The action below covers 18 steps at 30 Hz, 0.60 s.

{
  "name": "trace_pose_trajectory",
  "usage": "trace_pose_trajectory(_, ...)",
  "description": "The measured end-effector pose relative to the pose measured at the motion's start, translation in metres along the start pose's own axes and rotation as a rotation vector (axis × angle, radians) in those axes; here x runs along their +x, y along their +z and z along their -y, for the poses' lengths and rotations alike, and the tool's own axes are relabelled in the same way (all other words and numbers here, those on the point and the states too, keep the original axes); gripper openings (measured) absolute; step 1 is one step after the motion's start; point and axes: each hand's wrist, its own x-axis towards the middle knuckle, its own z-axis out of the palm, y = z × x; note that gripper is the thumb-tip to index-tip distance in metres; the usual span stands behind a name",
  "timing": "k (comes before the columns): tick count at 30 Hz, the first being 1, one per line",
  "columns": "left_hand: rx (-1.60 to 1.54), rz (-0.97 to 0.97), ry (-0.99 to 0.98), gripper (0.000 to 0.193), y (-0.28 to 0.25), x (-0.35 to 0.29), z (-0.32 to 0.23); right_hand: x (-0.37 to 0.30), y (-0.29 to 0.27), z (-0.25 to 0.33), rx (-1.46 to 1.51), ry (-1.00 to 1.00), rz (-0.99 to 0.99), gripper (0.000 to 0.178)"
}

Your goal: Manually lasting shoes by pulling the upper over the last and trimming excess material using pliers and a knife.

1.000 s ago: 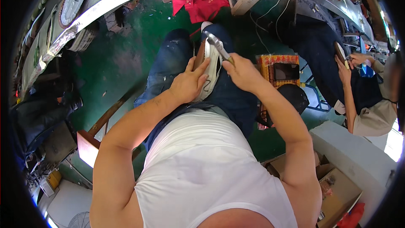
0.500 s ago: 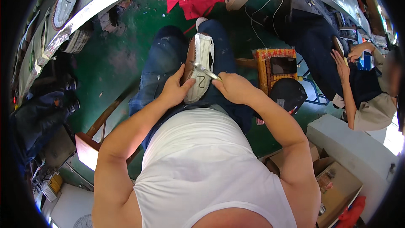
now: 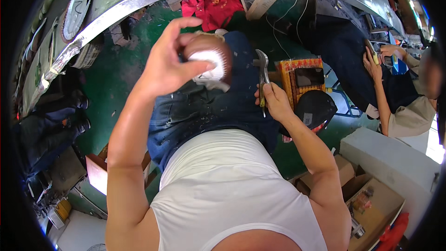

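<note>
My left hand holds up a brown shoe above my lap, thumb on its pale underside and fingers round the far side. The shoe is tilted end-on and a little blurred; a stitched or pleated edge runs round the white part. Off to the right, beside my thigh, my right hand is closed round metal pincers with a curved head pointing away from me. The shoe and pincers are well apart.
A metal-edged bench curves across the far side, with a white-soled shoe on it. Red cloth lies underneath. At right are a beaded seat with a phone, a black cap and a co-worker's arm.
My left hand has raised the shoe off my lap and turned it end-on. The pincers in my right hand have come off the sole and moved right, now pointing away.
</note>
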Motion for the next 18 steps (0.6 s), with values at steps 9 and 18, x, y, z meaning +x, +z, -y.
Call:
trace_pose_trajectory(9, 0.156, 0.174, -0.62, 0.08, 0.023, -0.036, 0.107, -0.008, 0.003, 0.038, -0.283, 0.005, 0.265, 0.025)
trace_pose_trajectory(18, 0.373, -0.185, -0.487, 0.025, 0.033, -0.069, 0.096, 0.002, 0.028, 0.044, -0.604, 0.047, 0.392, 0.026)
